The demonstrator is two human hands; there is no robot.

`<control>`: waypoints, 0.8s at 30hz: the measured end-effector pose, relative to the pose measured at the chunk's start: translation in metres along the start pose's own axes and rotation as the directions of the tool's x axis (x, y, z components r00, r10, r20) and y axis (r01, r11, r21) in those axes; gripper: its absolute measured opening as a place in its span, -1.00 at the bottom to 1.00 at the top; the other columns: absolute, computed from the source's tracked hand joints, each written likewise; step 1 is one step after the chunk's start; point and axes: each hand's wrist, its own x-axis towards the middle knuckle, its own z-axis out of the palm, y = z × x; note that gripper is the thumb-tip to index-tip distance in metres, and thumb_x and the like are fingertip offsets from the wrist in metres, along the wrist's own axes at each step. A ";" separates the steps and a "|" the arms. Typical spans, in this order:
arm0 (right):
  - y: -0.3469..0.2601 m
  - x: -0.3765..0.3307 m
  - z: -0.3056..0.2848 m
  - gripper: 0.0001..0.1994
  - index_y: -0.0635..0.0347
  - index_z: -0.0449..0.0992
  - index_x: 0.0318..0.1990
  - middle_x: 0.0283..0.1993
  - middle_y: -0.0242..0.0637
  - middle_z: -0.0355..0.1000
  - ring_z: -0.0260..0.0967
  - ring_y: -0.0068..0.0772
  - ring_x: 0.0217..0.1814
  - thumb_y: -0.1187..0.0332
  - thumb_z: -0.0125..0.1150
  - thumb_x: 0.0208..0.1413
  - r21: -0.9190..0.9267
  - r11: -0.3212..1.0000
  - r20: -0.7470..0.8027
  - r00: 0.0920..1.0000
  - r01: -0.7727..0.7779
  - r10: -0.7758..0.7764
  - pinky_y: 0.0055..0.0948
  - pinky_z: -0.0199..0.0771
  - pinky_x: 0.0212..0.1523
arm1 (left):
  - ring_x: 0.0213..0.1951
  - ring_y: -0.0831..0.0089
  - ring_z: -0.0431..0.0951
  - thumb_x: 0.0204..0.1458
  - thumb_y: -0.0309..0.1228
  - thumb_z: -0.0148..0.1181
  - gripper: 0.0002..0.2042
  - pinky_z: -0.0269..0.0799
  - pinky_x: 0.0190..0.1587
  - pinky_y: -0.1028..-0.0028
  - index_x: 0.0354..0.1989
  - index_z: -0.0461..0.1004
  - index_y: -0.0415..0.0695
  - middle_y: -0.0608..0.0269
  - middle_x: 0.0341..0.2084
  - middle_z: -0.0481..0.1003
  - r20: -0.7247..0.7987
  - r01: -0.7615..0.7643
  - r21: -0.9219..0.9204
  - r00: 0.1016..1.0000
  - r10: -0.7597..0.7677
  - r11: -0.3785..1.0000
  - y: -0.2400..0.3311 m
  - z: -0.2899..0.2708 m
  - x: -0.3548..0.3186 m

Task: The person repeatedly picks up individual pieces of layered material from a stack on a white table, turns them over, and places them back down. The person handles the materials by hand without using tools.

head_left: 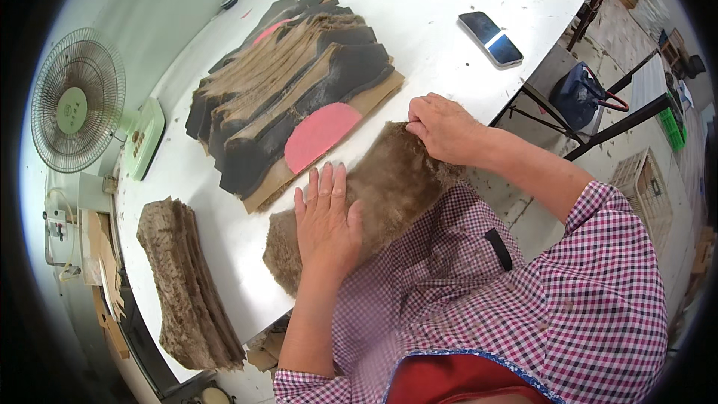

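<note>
A brown furry fabric piece (396, 187) lies across the near edge of the white table, its right part close to my body. My left hand (326, 217) rests flat on its left part, fingers stretched out. At the far right corner of the same piece, my right hand (447, 129) pinches the edge between thumb and curled fingers. Just beyond is a fanned stack of dark and tan cut pieces (299, 82). A pink half-round piece (323, 135) lies on the stack's near side. To the left sits a pile of folded brown fur pieces (187, 284).
A phone (491, 39) lies on the white table (419, 0) at the far right. A fan (78, 101) and a pale green tray (144, 138) stand on the left by the wall. Right of the table are a dark blue bag (577, 96) and a plastic crate (643, 194).
</note>
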 end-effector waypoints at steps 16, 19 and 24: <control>0.014 0.013 -0.001 -0.85 0.22 0.35 -0.29 -0.31 -0.20 0.40 0.37 -0.12 -0.16 0.33 0.10 0.19 -0.157 0.975 0.126 0.982 0.157 -0.138 -0.22 0.39 -0.16 | 0.41 0.15 -0.04 0.20 -0.34 -0.11 -0.47 -0.18 0.43 0.17 0.36 0.06 -0.12 0.10 0.36 0.08 -0.024 -0.291 -0.217 0.956 0.293 0.932 0.018 -0.009 0.023; 0.019 0.010 0.007 -0.87 0.21 0.37 -0.29 -0.31 -0.20 0.41 0.38 -0.13 -0.16 0.34 0.10 0.18 -0.130 0.977 0.018 0.985 0.171 -0.170 -0.23 0.41 -0.16 | 0.37 0.12 0.06 0.15 -0.38 -0.09 -0.49 -0.06 0.40 0.19 0.30 0.13 -0.23 0.02 0.30 0.16 -0.098 -0.370 -0.262 0.929 0.357 0.891 0.039 0.002 0.044; 0.037 -0.002 0.010 -0.89 0.25 0.41 -0.22 -0.30 -0.11 0.40 0.40 -0.04 -0.14 0.48 0.02 0.11 -0.129 0.992 -0.315 0.949 -0.014 -0.028 -0.18 0.44 -0.13 | 0.32 0.11 0.13 0.10 -0.33 -0.07 -0.45 0.00 0.36 0.15 0.27 0.17 -0.32 -0.04 0.26 0.21 -0.108 -0.336 -0.138 0.940 0.323 0.932 0.055 0.011 0.057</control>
